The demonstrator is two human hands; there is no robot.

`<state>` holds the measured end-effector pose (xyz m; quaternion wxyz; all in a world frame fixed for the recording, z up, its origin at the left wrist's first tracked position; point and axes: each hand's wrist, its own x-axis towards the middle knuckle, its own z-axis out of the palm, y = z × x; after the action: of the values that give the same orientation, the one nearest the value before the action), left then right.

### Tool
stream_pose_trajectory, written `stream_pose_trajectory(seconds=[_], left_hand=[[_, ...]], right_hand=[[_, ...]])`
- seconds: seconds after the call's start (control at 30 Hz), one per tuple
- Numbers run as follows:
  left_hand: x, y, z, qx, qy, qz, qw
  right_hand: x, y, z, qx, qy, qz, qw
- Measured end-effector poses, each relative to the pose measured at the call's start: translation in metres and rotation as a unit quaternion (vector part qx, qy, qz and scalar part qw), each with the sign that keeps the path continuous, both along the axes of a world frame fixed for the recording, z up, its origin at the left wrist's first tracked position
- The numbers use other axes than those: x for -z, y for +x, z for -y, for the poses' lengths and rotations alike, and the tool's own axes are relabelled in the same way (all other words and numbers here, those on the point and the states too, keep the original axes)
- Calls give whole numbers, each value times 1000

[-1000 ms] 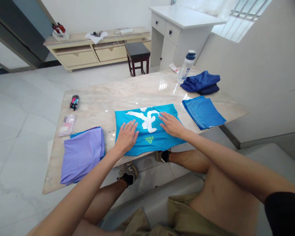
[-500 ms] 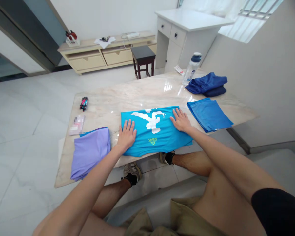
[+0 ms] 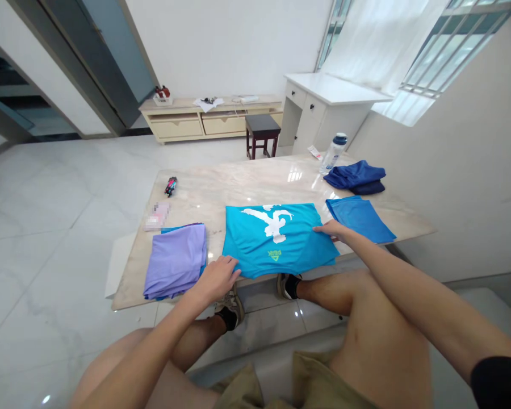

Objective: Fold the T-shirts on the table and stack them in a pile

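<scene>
The fingers of our left hand [image 3: 218, 278] lie close together over the near left corner of a turquoise shirt [image 3: 298, 244], thumb toward its near edge; we cannot tell whether they pinch the cloth. Our right hand [image 3: 334, 230] is at the shirt's right edge, with one digit stretched inward across the fabric and the others bent; whether cloth is caught between them we cannot make out. The shirt lies between our hands as a roughly rectangular panel along the near edge of a pale marbled table [image 3: 221, 184], with a white figure print [image 3: 275, 228] and, nearer us, a green logo [image 3: 275, 255]. Just left of it sits a folded lavender cloth [image 3: 176, 258], blue and purple fabric showing from beneath. Beyond that pile are a blurred pinkish packet [image 3: 156, 218] and a small dark, multicoloured object [image 3: 171, 186]. Just right of the shirt lies a folded blue cloth [image 3: 361, 218]; behind it is a bunched navy garment [image 3: 355, 177], with a clear bottle [image 3: 334, 152] standing beside it. Past the table we see a dark-topped stool [image 3: 263, 126], a low cream cabinet [image 3: 181, 127] and a white desk [image 3: 323, 116].
</scene>
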<state>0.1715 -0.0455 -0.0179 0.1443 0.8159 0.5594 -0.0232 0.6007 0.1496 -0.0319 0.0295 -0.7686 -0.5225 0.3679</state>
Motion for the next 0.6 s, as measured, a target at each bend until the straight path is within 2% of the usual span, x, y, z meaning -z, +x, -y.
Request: stream_pose_trajectory(seconds=[0.07, 0.13, 0.23, 0.37, 0.5, 0.6], left_hand=[[0, 2, 4, 6, 9, -11, 1000], [0, 3, 6, 15, 19, -10, 1000], [-5, 4, 6, 21, 30, -1, 999], [-15, 3, 3, 15, 44, 18, 999], [-20, -6, -2, -20, 69, 66, 995], [-20, -15, -4, -50, 80, 69, 993]], right_hand=[[-5, -2, 4, 35, -44, 6, 998], [-10, -5, 7, 25, -57, -2, 998], [-18, -12, 6, -35, -13, 0, 999], [-30, -31, -2, -107, 56, 60, 991], [-45, -67, -10, -187, 98, 124, 969], [-58, -110, -11, -253, 107, 159, 948]])
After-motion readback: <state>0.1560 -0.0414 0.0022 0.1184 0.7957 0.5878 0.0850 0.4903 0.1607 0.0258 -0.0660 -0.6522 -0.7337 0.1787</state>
